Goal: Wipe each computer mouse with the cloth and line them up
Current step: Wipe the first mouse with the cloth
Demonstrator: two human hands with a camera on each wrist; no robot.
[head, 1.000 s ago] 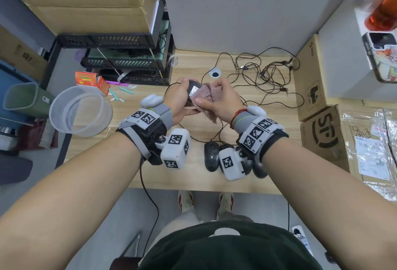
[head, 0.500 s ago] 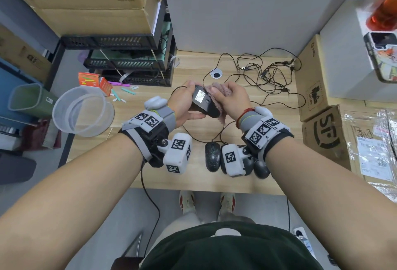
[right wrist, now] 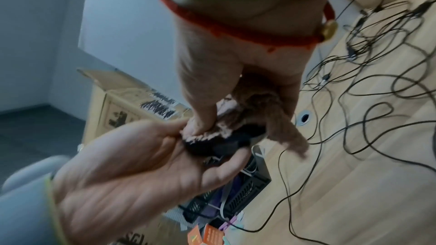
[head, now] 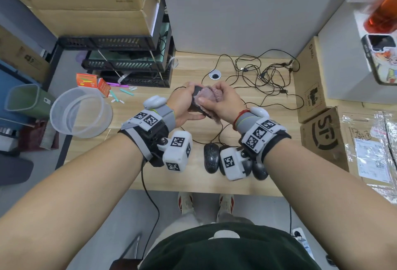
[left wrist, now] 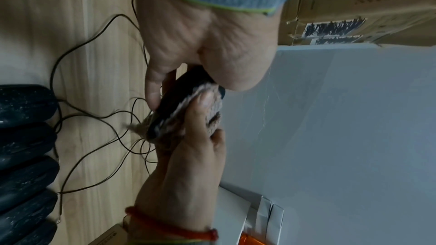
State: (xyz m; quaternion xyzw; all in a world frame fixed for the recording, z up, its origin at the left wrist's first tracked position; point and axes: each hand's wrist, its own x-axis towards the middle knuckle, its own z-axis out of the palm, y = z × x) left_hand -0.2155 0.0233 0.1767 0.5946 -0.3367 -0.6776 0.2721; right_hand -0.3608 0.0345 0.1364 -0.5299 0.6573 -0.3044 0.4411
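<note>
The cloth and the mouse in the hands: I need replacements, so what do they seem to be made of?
The cloth looks like a soft, fuzzy pinkish-brown fabric, perhaps microfibre or chenille: its nubby pile and limp hanging corner show in the right wrist view. The mouse looks like black hard plastic with a fairly smooth finish, going by its rigid curved shell; blur leaves matte or gloss open.

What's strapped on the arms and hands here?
Bare forearms. Each wrist carries a black strap with a white tagged plate, a white camera block with square markers, and a grey cuff edged green. The right hand also has a red cord bracelet; the left hand none.
</note>
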